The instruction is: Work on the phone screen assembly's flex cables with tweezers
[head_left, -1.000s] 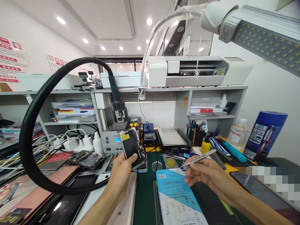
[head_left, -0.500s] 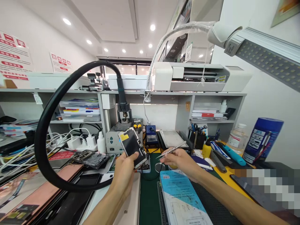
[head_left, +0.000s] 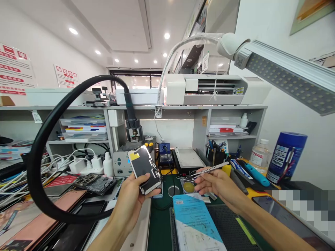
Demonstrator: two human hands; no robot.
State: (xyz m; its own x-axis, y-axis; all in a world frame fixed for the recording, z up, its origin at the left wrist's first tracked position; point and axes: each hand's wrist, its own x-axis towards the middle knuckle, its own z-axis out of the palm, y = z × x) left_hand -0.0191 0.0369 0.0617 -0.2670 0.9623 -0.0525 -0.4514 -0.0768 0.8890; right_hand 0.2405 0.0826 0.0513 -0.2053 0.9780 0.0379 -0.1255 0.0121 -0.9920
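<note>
My left hand (head_left: 134,190) grips a phone screen assembly (head_left: 144,166), thumb over its dark back. A yellow sticker sits near its upper left corner, and small flex cables line its right side. My right hand (head_left: 216,183), to the right and apart from the screen, pinches a pair of metal tweezers (head_left: 212,168) with a row of holes, tips toward the left. Close to the right fingers lies a small round tub of yellowish paste (head_left: 188,187). Beneath the hands is a blue and white box (head_left: 195,219) on the green mat (head_left: 161,223).
A thick black hose (head_left: 39,146) loops at the left from a hot-air station (head_left: 121,163). Phone parts (head_left: 95,183) and white chargers crowd the left. At the right are a tool holder (head_left: 216,153), a clear bottle (head_left: 259,155) and a blue canister (head_left: 286,157). An LED lamp (head_left: 288,76) hangs above.
My right hand with the tweezers has moved right, away from the screen assembly. My left hand still holds the screen, now slightly lower left in view. The whole view has shifted a little.
</note>
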